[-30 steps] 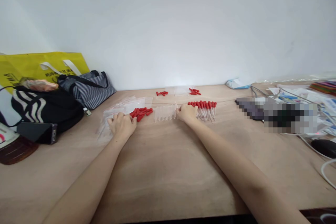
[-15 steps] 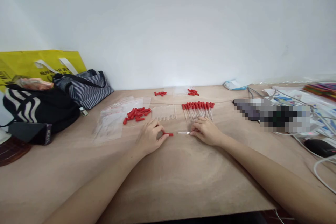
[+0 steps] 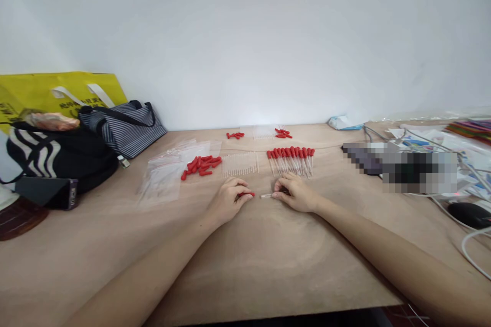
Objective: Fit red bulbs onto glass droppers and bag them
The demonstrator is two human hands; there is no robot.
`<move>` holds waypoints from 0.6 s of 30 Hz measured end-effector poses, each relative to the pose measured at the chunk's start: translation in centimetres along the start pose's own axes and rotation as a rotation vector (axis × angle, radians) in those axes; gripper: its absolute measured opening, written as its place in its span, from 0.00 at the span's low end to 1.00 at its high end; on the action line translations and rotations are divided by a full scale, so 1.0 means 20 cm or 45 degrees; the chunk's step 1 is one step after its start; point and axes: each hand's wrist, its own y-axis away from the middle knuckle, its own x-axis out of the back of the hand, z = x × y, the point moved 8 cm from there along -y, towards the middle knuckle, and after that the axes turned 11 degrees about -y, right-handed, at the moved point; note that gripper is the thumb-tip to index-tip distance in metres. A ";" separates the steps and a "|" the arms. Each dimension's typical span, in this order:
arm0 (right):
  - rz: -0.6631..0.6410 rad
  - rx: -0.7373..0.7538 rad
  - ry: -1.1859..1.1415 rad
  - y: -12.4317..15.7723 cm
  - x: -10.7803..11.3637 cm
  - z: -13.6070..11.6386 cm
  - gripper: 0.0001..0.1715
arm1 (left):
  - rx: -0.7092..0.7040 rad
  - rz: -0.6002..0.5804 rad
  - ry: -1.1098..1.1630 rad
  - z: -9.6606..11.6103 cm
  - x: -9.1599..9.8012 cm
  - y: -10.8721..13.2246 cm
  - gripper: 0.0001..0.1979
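Note:
My left hand (image 3: 228,198) rests on the wooden table (image 3: 245,255) and pinches a small red rubber bulb (image 3: 249,194) between its fingertips. My right hand (image 3: 295,192) pinches a thin clear glass tube (image 3: 266,195), its free end pointing at the bulb, a small gap apart. Just beyond my hands lie a loose pile of red bulbs (image 3: 200,165), a row of clear tubes (image 3: 240,163) and a row of assembled droppers with red tops (image 3: 290,159).
Clear plastic bags (image 3: 163,176) lie left of the bulbs. Striped bags (image 3: 125,127), a black bag (image 3: 57,156) and a yellow bag (image 3: 49,93) stand at the left. Cables, papers and a black mouse (image 3: 470,213) crowd the right. More bulbs (image 3: 283,134) lie near the wall.
Both hands pulled back from the piles toward me, the left with a red bulb, the right with a clear tube. The bulb and tube have since drawn closer together.

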 end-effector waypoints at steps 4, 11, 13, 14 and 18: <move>0.081 -0.084 0.033 0.00 0.00 0.01 0.09 | 0.002 0.023 0.034 0.01 0.02 0.00 0.07; 0.139 -0.106 -0.056 0.00 -0.01 -0.03 0.10 | 0.005 0.036 0.047 0.03 0.04 0.00 0.07; 0.132 -0.098 -0.060 -0.01 -0.01 -0.05 0.10 | -0.013 0.036 0.071 0.05 0.04 -0.01 0.07; 0.130 -0.098 -0.064 -0.01 -0.01 -0.05 0.10 | -0.019 0.035 0.084 0.05 0.05 -0.01 0.07; 0.121 -0.101 -0.100 -0.01 -0.02 -0.06 0.10 | -0.010 0.018 0.141 0.06 0.05 0.00 0.07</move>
